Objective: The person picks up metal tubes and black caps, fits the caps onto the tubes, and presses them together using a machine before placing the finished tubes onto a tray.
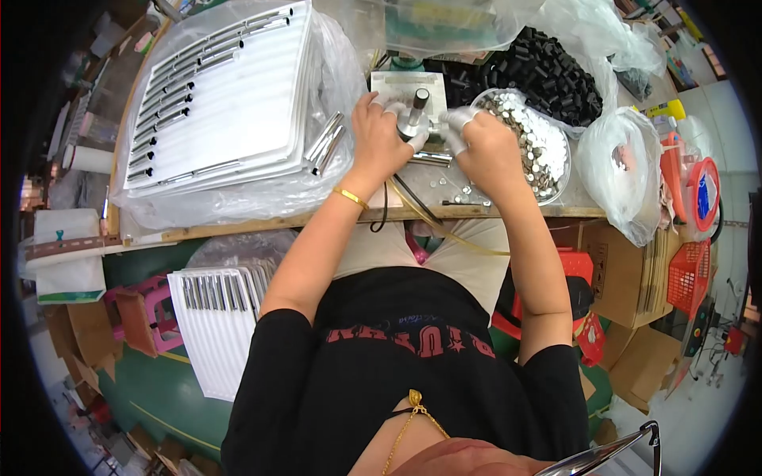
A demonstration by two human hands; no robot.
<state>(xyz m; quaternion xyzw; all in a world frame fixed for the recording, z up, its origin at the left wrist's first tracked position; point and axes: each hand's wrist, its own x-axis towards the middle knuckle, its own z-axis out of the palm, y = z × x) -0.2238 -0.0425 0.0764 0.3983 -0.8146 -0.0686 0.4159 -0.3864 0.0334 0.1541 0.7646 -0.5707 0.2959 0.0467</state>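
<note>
My left hand (382, 136), with white covers on its fingertips, curls around a round metal piece on a small press-like fixture (431, 84). A shiny upright cylinder (418, 101) with a dark top rises from that piece. To its right, my right hand (482, 147) has its covered fingers bent together beside the fixture; whatever is between them is too small or blurred to make out. Shiny metal tubes (431, 159) lie just below the fixture. Close to my right hand is a clear tub (568, 163) full of small silvery discs.
White foam trays (238, 95) holding chrome tubes are stacked at left, with loose tubes (325, 143) beside them. Black plastic caps (556, 75) are heaped at the back right. A plastic bag (623, 170) hangs over the right edge. More tubes in foam (214, 317) stand below left.
</note>
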